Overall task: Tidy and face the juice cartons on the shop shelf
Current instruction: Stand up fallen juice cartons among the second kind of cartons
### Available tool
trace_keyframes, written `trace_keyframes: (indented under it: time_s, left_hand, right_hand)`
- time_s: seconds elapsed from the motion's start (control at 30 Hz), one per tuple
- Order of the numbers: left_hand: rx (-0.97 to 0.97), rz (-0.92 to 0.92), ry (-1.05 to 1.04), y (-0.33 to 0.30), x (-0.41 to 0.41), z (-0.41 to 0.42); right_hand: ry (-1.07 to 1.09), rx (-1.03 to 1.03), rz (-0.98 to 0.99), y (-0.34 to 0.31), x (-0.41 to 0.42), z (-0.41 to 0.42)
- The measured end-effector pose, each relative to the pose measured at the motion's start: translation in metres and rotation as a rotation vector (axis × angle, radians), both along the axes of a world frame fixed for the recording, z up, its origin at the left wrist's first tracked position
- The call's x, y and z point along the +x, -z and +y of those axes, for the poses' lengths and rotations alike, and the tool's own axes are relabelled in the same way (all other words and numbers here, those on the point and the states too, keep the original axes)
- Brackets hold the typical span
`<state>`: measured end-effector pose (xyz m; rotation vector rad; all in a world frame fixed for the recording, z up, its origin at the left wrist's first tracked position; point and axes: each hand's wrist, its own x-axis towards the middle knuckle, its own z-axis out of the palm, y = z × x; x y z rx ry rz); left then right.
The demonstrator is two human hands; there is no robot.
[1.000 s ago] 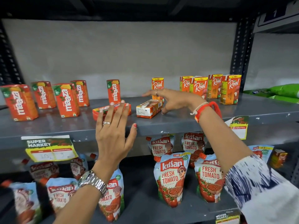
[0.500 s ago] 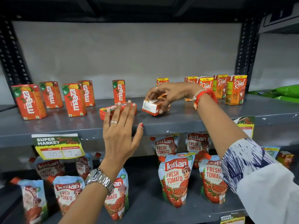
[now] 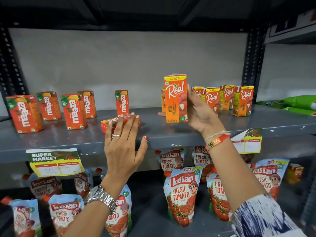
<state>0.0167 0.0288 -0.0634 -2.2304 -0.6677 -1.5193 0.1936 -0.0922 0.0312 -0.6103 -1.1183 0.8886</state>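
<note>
My right hand (image 3: 200,113) grips an orange Real litchi carton (image 3: 175,100), held upright with its front facing me, just above the grey shelf (image 3: 171,132). Behind it stand more Real cartons (image 3: 227,98) in a loose row. My left hand (image 3: 123,144) hovers open with spread fingers at the shelf's front edge, its fingertips over a red Maaza carton lying flat (image 3: 109,123). Several upright Maaza cartons (image 3: 73,111) stand to the left, unevenly spaced and turned at different angles.
A lower shelf holds several Kissan tomato ketchup pouches (image 3: 183,194). Yellow price tags (image 3: 54,162) hang from the shelf's front lip. Green packets (image 3: 297,103) lie at the far right. Black slotted uprights (image 3: 251,65) frame the bay.
My right hand picked the Real carton that lay flat off the shelf and turned it upright, front facing me. My left hand stayed near the fallen Maaza carton.
</note>
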Motion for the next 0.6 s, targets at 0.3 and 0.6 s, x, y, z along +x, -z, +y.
trace_keyframes:
  time_s: [0.3,0.6]
  left_hand:
    - [0.004,-0.004,0.001,0.001,0.001,0.001]
    - [-0.007,0.015,-0.008,0.0,0.0,0.001]
  right_hand:
    - [-0.083,0.094,0.097,0.002,-0.006,0.001]
    - [0.282,-0.102,0.037,-0.007,0.027,0.012]
